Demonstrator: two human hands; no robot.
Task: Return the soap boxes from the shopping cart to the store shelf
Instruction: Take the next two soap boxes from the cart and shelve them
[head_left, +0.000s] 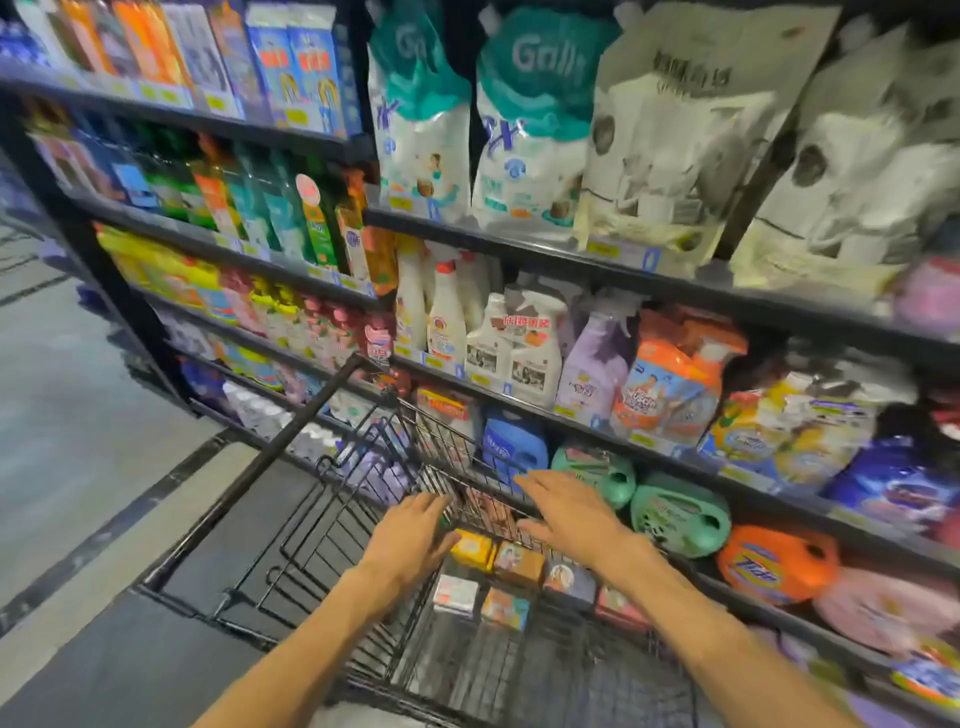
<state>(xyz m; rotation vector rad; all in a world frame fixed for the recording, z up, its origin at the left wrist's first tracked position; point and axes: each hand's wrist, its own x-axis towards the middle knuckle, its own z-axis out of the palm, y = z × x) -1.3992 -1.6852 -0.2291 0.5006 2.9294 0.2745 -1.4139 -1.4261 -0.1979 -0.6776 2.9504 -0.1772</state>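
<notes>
Black wire makes up the shopping cart (363, 525) in front of me, parked close against the store shelf (649, 452) on my right. This single head view shows both my hands reaching down into the basket. My left hand (415, 535) hangs over the far left part of the basket, fingers loosely extended, touching nothing that I can make out. My right hand (566, 512) hovers flat and spread above the far right corner, also holding nothing.

The soap boxes (514, 577) lie on the cart's floor in two rough rows, toward the shelf-side edge: a yellow box (474, 549) just beside my left hand, a tan one next to it, then a darker one; nearer me sit a white box (456, 596) and others. I judge this as the reach before a pick, with every visible box left to return.

Next I should lower a hand onto one box, probably the yellow, and pinch it across its sides. The shelf tiers beside the cart hold detergent jugs and spray bottles.
</notes>
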